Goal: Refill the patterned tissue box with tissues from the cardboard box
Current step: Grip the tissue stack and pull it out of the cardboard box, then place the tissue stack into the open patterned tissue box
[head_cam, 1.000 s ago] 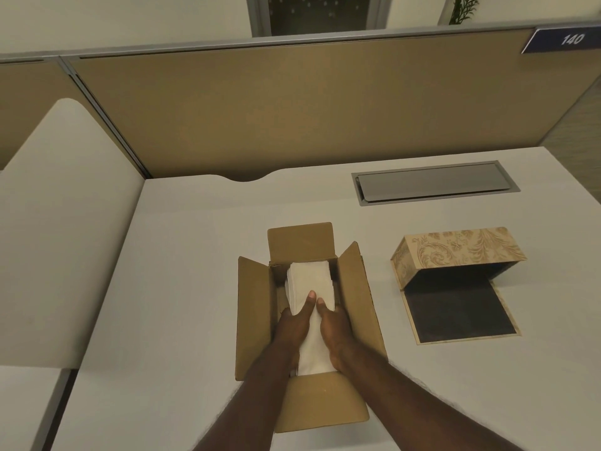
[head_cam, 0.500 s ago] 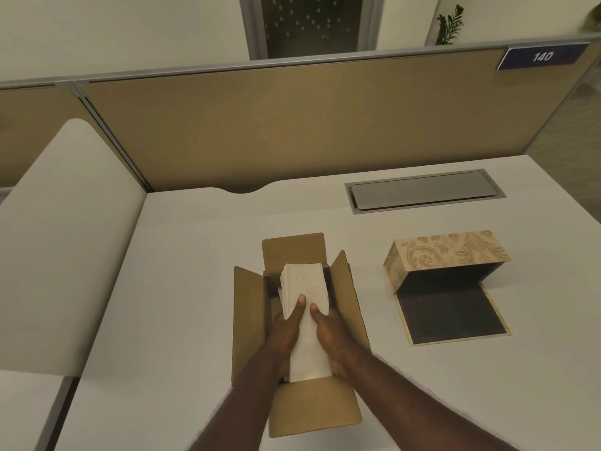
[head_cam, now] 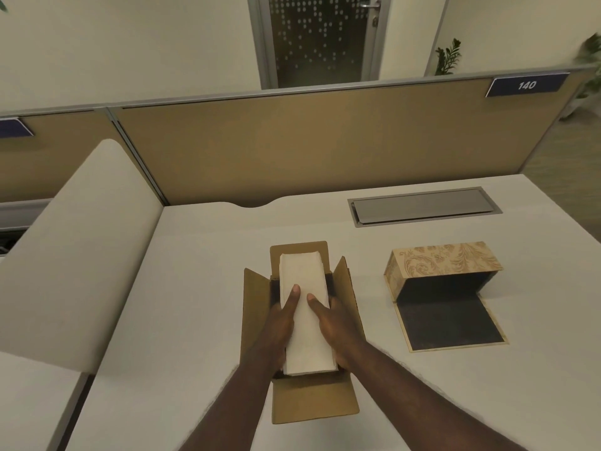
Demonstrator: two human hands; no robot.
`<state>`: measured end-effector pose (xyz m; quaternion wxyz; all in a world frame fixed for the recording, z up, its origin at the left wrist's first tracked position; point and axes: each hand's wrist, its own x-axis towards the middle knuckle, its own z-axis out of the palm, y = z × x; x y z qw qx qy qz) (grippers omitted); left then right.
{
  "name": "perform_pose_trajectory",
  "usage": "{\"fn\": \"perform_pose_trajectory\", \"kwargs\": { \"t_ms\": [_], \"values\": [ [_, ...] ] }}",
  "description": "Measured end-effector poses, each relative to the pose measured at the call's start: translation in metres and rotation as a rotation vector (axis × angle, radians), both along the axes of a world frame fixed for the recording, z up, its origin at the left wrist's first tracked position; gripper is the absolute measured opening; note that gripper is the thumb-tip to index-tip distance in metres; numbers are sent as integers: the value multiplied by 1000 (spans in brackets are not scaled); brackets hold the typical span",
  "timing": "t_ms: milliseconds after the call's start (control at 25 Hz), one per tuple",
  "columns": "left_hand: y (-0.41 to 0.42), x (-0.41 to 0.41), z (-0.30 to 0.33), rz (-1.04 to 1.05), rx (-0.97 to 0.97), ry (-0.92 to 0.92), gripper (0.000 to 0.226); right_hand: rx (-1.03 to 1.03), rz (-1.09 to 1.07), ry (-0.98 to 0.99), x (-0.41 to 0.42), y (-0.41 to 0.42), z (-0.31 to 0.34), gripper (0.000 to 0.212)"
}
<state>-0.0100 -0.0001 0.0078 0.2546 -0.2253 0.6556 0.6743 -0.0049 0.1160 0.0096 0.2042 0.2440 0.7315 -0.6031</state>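
together left hand and right hand clasp a soft white tissue stack above the brown cardboard box.

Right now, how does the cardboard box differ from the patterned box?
The cardboard box is plain brown; the patterned box has swirls. The cardboard box holds a tissue stack; the patterned box looks empty. Four flaps spread on the cardboard box; the patterned box has one. Both are open.

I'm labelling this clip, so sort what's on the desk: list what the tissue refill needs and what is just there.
In use:
tissue stack, held by left hand and right hand
cardboard box, flaps open
patterned box, open and lying on its side

Just there:
cable hatch in the desk
number plate on the partition
plant behind it
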Motion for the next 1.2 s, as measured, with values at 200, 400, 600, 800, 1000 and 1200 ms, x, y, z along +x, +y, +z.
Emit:
{"fn": "perform_pose_trajectory", "kwargs": {
  "t_ms": [200,400,600,800,1000,1200],
  "values": [
    [1,0,17,72,91,77,67,-171,-21,123,-7,3,14,82],
    [6,-9,41,58,156,178,89,-343,45,130,-18,13,41,88],
    [19,-19,73,39,239,262,61,-310,59,228,-23,29,80,77],
    [47,-25,103,-33,279,308,50,-401,-3,316,-24,63,108,47],
    [88,-33,113,-81,277,341,51,-375,-48,364,-24,104,117,32],
    [139,-39,106,-135,238,344,52,-323,-114,350,-22,151,113,46]
  ]
}}
